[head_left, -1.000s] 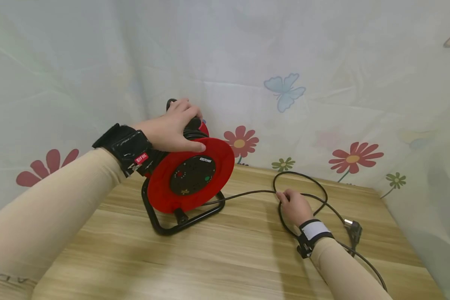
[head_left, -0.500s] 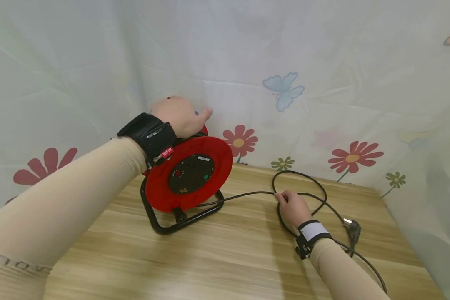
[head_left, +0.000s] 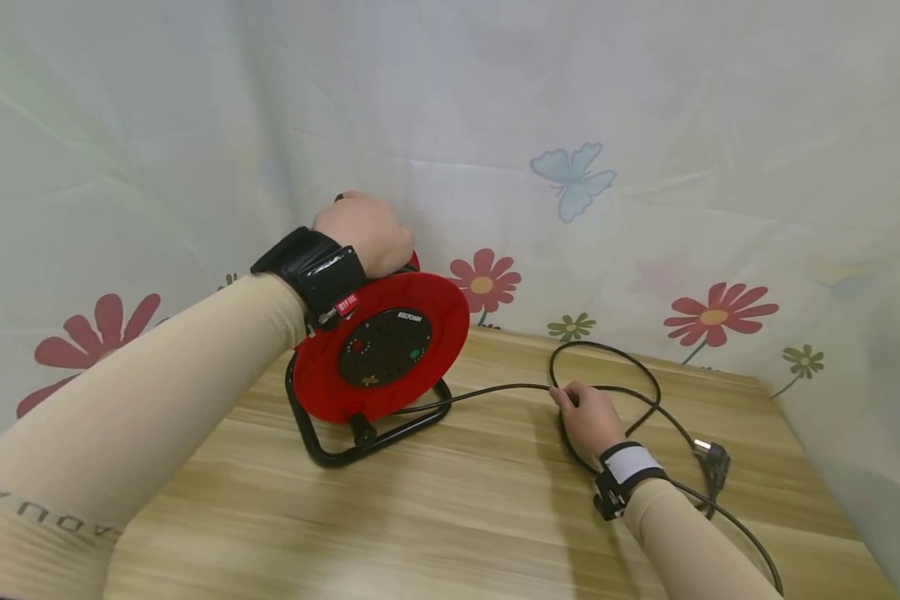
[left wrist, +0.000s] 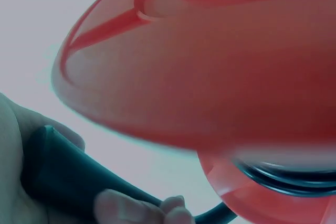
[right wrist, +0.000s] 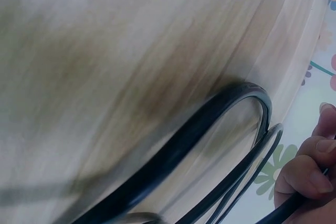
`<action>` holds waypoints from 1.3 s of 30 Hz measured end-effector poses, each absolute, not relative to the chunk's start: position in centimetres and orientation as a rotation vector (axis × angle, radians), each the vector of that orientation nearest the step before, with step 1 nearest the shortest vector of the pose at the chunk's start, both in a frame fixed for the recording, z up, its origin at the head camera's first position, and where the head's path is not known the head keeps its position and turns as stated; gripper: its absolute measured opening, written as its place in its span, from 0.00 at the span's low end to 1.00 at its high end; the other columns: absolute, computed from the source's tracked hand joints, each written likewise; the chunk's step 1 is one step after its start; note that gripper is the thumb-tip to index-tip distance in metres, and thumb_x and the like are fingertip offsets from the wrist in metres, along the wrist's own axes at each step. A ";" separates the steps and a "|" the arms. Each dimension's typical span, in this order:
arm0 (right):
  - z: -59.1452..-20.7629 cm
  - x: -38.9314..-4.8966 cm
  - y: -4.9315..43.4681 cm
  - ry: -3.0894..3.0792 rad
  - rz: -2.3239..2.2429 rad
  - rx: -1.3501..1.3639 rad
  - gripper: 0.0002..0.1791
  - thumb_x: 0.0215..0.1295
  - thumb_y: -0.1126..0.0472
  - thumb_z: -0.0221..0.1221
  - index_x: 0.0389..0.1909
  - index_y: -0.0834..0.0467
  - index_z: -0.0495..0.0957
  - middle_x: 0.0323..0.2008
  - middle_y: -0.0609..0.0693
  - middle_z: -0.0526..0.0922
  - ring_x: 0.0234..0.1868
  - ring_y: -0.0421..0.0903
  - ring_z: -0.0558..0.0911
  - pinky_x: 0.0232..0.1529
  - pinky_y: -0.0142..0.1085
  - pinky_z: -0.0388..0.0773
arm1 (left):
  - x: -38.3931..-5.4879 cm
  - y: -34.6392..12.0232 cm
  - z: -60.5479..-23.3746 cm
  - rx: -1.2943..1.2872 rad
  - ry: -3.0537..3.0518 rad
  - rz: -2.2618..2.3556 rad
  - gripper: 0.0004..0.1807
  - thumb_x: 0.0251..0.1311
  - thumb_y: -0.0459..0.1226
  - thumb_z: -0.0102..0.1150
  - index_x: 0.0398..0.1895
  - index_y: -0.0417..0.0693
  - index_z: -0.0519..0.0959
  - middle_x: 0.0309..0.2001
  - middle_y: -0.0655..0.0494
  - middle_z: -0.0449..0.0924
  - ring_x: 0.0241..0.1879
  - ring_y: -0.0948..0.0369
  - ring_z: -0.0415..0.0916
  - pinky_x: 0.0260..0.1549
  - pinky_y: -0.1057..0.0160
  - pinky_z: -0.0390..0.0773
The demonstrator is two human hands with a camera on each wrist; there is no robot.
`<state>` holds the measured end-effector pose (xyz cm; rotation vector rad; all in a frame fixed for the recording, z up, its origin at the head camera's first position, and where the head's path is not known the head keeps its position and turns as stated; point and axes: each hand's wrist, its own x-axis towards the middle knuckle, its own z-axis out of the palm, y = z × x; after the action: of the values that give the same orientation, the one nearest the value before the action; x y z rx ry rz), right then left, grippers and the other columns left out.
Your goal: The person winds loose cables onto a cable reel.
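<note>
A red cable reel (head_left: 442, 325) with a black socket panel stands upright on its black tube frame (head_left: 330, 461), left of the middle. My left hand (head_left: 367, 233) is at the top of the reel. The left wrist view shows its fingers curled round a thick black handle (left wrist: 71, 174) there. My right hand (head_left: 594, 421) pinches the black cable (head_left: 498, 388) out to the right. Between that hand and the reel the cable runs low across the table. In the right wrist view, loops of the cable (right wrist: 157, 169) hang beside the curled fingers (right wrist: 302, 174).
Beyond my right hand, more cable (head_left: 648, 367) lies in loose loops. Its black plug (head_left: 712, 467) with metal pins rests on the wooden table (head_left: 435, 525). A pale sheet (head_left: 457, 108) printed with flowers and butterflies hangs close behind and to the right.
My left hand has gone from lying spread over the reel's top and rim to gripping the handle, its thumb now tucked down. The right hand keeps its hold on the cable.
</note>
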<state>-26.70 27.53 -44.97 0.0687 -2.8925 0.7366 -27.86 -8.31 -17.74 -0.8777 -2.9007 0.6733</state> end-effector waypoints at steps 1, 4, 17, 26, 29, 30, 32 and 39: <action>-45.0 -26.7 27.5 -2.893 0.736 0.074 0.20 0.70 0.47 0.51 0.33 0.60 0.79 0.29 0.55 0.81 0.29 0.50 0.75 0.34 0.46 0.72 | -28.0 -8.4 -17.7 -0.890 -2.893 0.677 0.08 0.55 0.30 0.54 0.25 0.43 0.83 0.21 0.50 0.79 0.25 0.52 0.75 0.40 0.39 0.77; -45.0 -26.7 27.4 -2.895 0.733 0.078 0.20 0.70 0.47 0.51 0.33 0.61 0.79 0.29 0.55 0.81 0.30 0.50 0.75 0.35 0.46 0.72 | -28.3 -8.5 -17.7 -0.901 -2.912 0.672 0.06 0.54 0.30 0.56 0.28 0.42 0.83 0.22 0.49 0.79 0.26 0.51 0.76 0.43 0.36 0.75; -44.9 -26.8 27.0 -2.904 0.727 0.086 0.18 0.70 0.49 0.52 0.31 0.60 0.78 0.29 0.55 0.81 0.30 0.50 0.75 0.35 0.46 0.72 | -28.9 -8.4 -17.0 -0.924 -3.026 0.725 0.05 0.55 0.29 0.55 0.34 0.41 0.80 0.22 0.50 0.73 0.29 0.52 0.72 0.37 0.48 0.76; -45.3 -26.9 27.2 -2.903 0.716 0.101 0.19 0.70 0.48 0.51 0.31 0.60 0.78 0.29 0.55 0.81 0.30 0.50 0.76 0.35 0.47 0.73 | -29.2 -8.6 -17.0 -0.909 -3.041 0.701 0.05 0.56 0.30 0.56 0.35 0.41 0.79 0.24 0.49 0.75 0.32 0.52 0.73 0.34 0.51 0.70; -45.5 -26.8 27.4 -2.905 0.712 0.096 0.20 0.70 0.47 0.51 0.32 0.59 0.78 0.28 0.55 0.81 0.29 0.49 0.75 0.35 0.46 0.73 | -29.2 -8.6 -17.0 -0.909 -3.031 0.709 0.06 0.56 0.30 0.55 0.36 0.41 0.79 0.25 0.49 0.75 0.32 0.51 0.72 0.36 0.50 0.71; -45.5 -26.8 27.4 -2.905 0.711 0.094 0.20 0.70 0.47 0.51 0.32 0.59 0.78 0.28 0.55 0.81 0.29 0.49 0.75 0.35 0.46 0.73 | -29.2 -8.5 -16.9 -0.912 -3.024 0.715 0.06 0.56 0.30 0.55 0.36 0.41 0.79 0.24 0.49 0.75 0.32 0.51 0.72 0.36 0.49 0.72; -45.5 -26.8 27.4 -2.903 0.713 0.088 0.20 0.70 0.47 0.51 0.32 0.59 0.78 0.28 0.55 0.81 0.29 0.49 0.75 0.35 0.46 0.73 | -29.1 -8.5 -16.9 -0.917 -3.009 0.724 0.06 0.56 0.29 0.54 0.37 0.41 0.79 0.24 0.49 0.74 0.32 0.51 0.73 0.37 0.48 0.73; -45.9 -26.5 27.8 -2.908 0.719 0.086 0.20 0.69 0.45 0.51 0.30 0.58 0.79 0.26 0.53 0.80 0.28 0.48 0.75 0.34 0.45 0.72 | -28.8 -8.7 -17.4 -0.505 -3.271 0.011 0.16 0.65 0.39 0.41 0.44 0.34 0.68 0.37 0.43 0.73 0.39 0.49 0.70 0.37 0.54 0.71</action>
<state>-26.54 27.77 -45.94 0.0858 -2.9080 0.7188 -28.77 -8.74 -17.38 -0.5054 -3.2709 0.0107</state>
